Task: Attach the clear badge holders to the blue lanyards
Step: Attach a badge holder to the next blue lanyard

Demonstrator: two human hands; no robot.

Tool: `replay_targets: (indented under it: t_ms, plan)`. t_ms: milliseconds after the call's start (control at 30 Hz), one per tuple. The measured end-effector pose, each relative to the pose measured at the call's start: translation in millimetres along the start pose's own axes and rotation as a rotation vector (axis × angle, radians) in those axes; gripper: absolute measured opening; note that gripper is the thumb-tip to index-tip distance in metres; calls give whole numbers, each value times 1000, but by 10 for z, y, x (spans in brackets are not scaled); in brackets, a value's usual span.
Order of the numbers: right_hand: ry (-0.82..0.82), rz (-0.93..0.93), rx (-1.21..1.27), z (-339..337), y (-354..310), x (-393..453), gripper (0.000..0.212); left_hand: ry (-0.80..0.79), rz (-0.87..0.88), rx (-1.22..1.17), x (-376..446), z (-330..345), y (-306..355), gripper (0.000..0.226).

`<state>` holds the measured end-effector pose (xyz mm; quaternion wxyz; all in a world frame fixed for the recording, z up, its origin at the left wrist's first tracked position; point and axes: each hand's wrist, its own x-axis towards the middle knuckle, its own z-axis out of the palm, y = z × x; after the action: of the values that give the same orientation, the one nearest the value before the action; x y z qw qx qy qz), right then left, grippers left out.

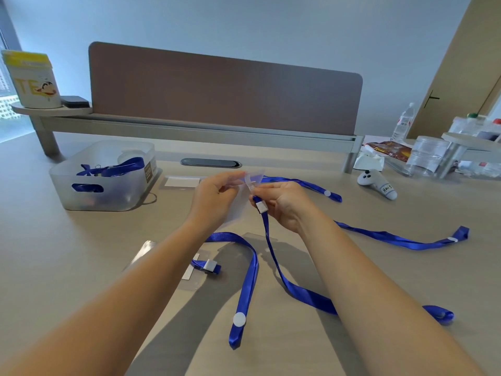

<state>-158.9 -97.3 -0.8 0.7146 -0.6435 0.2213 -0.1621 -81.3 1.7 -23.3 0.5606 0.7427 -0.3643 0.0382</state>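
My left hand (pixel 214 199) grips a clear badge holder (pixel 237 210) above the desk. My right hand (pixel 284 204) pinches the clip end of a blue lanyard (pixel 273 256) against the holder's top edge. That lanyard hangs down and trails right across the desk. A second blue lanyard (pixel 248 289) lies below, its clip on another clear holder (pixel 189 275) that is partly under my left forearm. A third lanyard (pixel 393 237) runs along the right. One more clear holder (pixel 181 182) lies flat behind my hands.
A translucent bin (pixel 108 196) at the left holds several more blue lanyards. A white controller (pixel 376 183), clear jars (pixel 425 158), a water bottle (pixel 404 123) and tissues stand at the right. A brown divider panel (pixel 225 90) closes the back of the desk.
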Motion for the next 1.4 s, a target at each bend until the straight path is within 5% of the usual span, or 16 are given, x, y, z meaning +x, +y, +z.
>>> replay_targets:
  t_ms: [333,633,800,1000,1267,1400]
  plan:
    - [-53,6,-59,54,-20,-35,24,2,83,86,6,-36,-80,34]
    - [-56,99,40,62,8,15,33,-70,617,650,4,-206,-146,41]
    - [-28,47,-43,61,31,17,19,-72,722,868,38,-244,-168,53]
    - [-17,15,-35,85,47,19,16,-93,602,666,-1,-199,-197,42]
    - [16,-43,-45,77,44,95,12,-228,-25,-44,79,-155,28,20]
    - [39,-140,-233,112,20,99,13,-199,-117,-1,154,-141,50,19]
